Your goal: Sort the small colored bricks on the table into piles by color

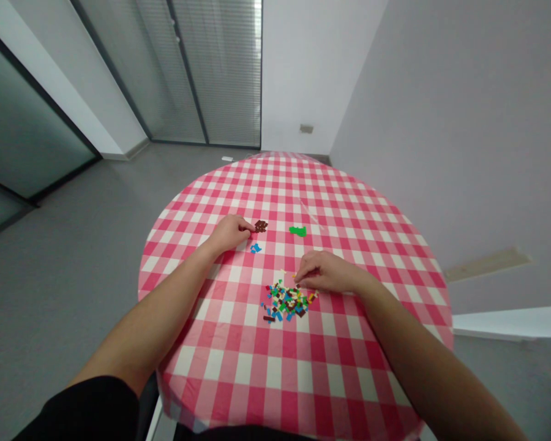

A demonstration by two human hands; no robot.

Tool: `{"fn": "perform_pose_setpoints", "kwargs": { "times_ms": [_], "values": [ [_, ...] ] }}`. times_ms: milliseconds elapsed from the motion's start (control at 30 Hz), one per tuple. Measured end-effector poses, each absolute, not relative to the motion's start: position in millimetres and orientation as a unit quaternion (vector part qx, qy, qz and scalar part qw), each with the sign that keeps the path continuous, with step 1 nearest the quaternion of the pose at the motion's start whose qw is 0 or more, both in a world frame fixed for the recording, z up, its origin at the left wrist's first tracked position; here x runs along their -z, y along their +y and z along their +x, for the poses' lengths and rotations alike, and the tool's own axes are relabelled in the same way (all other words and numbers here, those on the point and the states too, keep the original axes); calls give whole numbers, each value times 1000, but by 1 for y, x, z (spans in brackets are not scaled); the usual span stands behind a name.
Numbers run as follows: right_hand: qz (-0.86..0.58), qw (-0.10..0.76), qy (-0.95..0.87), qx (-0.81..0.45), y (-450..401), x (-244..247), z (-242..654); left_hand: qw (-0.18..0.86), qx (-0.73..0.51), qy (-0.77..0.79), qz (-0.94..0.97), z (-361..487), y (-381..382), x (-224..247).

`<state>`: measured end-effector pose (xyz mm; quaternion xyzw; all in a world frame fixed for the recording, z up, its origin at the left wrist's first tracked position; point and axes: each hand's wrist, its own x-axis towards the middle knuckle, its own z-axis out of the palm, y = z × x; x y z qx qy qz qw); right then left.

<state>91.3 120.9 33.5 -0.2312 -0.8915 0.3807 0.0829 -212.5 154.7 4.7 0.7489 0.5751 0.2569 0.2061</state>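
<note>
"Brown, blue and green pieces, one mixed pile (285,301) on the desk (266,383). Hands?"

"Right hand (326,271) narrowed at the pile's far edge; left hand (230,233) narrowed beside the brown cluster (261,226), beyond the pile. Whether they hold pieces, I cannot tell."

"Step in hand?"

"Picking from the pile, probably; next calls for a light pinch."

Round table (312,373) in red-and-white check — brown pieces (261,226), blue pieces (256,248), green pieces (298,231), multicoloured heap (287,299) on it
</note>
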Motion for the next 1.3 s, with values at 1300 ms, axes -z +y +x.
{"fn": "perform_pose_setpoints", "kwargs": {
  "times_ms": [1300],
  "values": [
    [-365,302,-643,-601,122,-18,87,227,-363,363,827,-151,112,-27]
  ]
}}
